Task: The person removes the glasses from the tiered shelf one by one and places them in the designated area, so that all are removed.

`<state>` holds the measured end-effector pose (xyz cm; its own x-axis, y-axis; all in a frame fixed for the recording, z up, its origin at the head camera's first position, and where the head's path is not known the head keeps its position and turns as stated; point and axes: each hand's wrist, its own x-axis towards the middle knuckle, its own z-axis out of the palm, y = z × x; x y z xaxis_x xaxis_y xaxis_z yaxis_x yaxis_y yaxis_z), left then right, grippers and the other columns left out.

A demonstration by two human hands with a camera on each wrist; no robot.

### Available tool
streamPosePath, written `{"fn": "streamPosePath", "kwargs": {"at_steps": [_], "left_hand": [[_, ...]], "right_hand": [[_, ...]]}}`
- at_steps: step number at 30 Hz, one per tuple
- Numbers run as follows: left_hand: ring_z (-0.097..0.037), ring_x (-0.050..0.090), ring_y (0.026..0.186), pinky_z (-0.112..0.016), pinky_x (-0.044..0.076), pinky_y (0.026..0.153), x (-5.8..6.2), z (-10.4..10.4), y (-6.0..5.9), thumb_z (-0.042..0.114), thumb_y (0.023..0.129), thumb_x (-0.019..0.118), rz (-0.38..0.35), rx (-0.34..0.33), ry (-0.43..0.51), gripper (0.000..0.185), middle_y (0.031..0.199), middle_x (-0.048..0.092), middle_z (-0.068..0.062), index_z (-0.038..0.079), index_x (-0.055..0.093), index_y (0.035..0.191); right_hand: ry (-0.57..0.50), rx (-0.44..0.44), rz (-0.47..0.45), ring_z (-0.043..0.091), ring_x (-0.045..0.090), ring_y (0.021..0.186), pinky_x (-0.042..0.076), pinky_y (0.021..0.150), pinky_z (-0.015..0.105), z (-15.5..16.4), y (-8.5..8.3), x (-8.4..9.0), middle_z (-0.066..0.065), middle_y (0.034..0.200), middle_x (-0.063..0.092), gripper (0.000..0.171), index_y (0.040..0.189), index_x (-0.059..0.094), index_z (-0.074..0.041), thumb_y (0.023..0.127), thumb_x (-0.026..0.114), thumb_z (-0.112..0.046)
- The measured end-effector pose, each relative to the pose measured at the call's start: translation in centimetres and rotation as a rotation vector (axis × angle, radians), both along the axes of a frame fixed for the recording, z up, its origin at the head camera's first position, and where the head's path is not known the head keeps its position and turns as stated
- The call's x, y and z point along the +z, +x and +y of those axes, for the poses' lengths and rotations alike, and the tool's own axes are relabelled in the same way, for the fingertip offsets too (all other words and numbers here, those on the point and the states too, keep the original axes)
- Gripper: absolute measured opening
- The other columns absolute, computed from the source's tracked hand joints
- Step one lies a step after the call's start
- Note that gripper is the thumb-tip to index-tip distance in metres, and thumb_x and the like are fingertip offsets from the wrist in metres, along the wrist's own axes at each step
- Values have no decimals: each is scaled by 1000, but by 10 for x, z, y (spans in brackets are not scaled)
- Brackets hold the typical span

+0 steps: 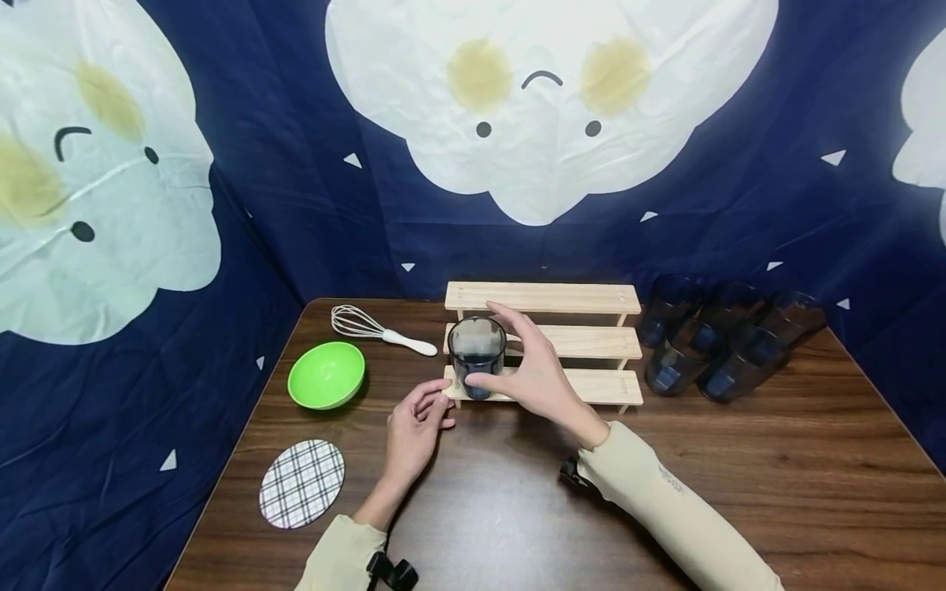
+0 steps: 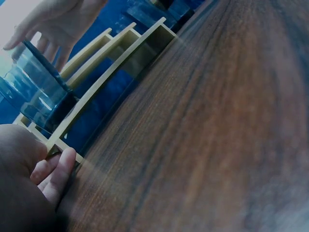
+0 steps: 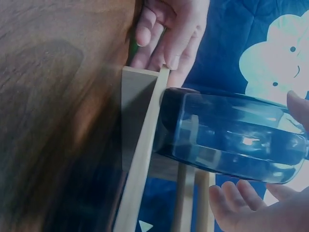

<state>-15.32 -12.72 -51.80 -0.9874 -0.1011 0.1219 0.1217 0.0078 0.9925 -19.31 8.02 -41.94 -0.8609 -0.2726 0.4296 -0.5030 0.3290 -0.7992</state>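
Observation:
A dark blue-tinted drinking glass (image 1: 476, 349) stands upright at the left end of the lowest step of a three-tier wooden shelf (image 1: 591, 382). My right hand (image 1: 543, 377) is around the glass with thumb and fingers spread wide. In the right wrist view, the thumb is by the rim of the glass (image 3: 231, 135) and several fingers lie apart from its side. My left hand (image 1: 414, 431) holds the left end of the lowest step. The left wrist view has its fingers (image 2: 60, 176) at the board's end, and the thumb is partly hidden there.
Several more dark glasses (image 1: 742, 361) stand right of the shelf. At left are a white whisk (image 1: 402, 339), a green bowl (image 1: 325, 376) and a checked oval mat (image 1: 303, 484). Blue cloth with cloud faces (image 1: 550, 107) hangs behind the wooden table (image 1: 517, 525).

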Motion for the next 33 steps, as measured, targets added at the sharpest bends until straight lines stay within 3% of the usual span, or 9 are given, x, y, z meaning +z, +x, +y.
{"fn": "streamPosePath", "kwargs": {"at_steps": [6,10,21,27,33], "left_hand": [[-32,74,95,-34,69,70,0,0,0,0,100,62,5,-5,3,22,106,73,-24,0,69,121],[-31,74,95,-34,68,70,0,0,1,0,100,62,3,-5,4,22,106,73,-23,0,69,121],[-35,73,97,-34,68,70,0,0,1,0,100,62,5,-4,4,22,106,73,-24,-1,69,121],[-35,73,97,-35,68,70,0,0,1,0,100,62,1,-2,0,22,106,74,-24,0,69,121],[-35,74,97,-35,68,70,0,1,0,0,100,62,5,-2,-2,22,105,74,-24,0,69,121]], "right_hand": [[-25,12,-6,21,54,131,44,116,41,-3,-4,-8,3,143,59,100,153,45,-22,69,97,-30],[-26,11,3,16,58,124,48,111,39,-5,-5,-11,-5,136,62,95,150,48,-26,70,97,-32],[-37,-14,45,12,61,117,54,103,37,-8,-6,-13,-8,130,65,87,144,55,-23,69,97,-31],[-83,-25,29,17,63,116,54,102,37,-9,-5,-13,-5,128,67,87,142,57,-21,66,99,-26],[-154,-16,10,34,65,114,59,95,53,-10,6,2,12,128,68,85,141,58,-11,66,98,-10]]}}
